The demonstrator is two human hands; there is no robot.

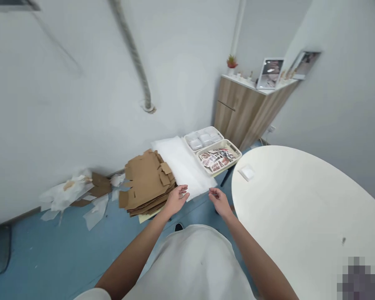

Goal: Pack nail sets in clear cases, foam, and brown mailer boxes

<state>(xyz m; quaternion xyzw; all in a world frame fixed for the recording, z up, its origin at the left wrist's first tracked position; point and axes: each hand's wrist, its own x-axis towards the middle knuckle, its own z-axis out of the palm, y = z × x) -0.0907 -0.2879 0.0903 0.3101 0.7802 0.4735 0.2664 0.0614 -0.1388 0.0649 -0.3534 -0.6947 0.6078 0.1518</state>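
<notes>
My left hand (pixel 176 200) is open, its thumb and fingers apart with nothing between them. It hovers by the right edge of a stack of flat brown cardboard boxes (pixel 145 179). Beside the stack lies a pile of white foam sheets (pixel 183 164), partly behind my left fingertips. My right hand (pixel 219 201) is also open, fingers loosely curved and holding nothing, near the front corner of the sheets and left of the round white table (pixel 300 200). A small white square packet (pixel 246 172) rests near that table's left edge.
Past the sheets stand a basket of printed cards (pixel 237 155) and a basket of white packets (pixel 187 145). A wooden cabinet (pixel 243 102) stands in the corner. Torn wrapping (pixel 64 193) litters the floor at left. A pixelated patch covers the lower right corner.
</notes>
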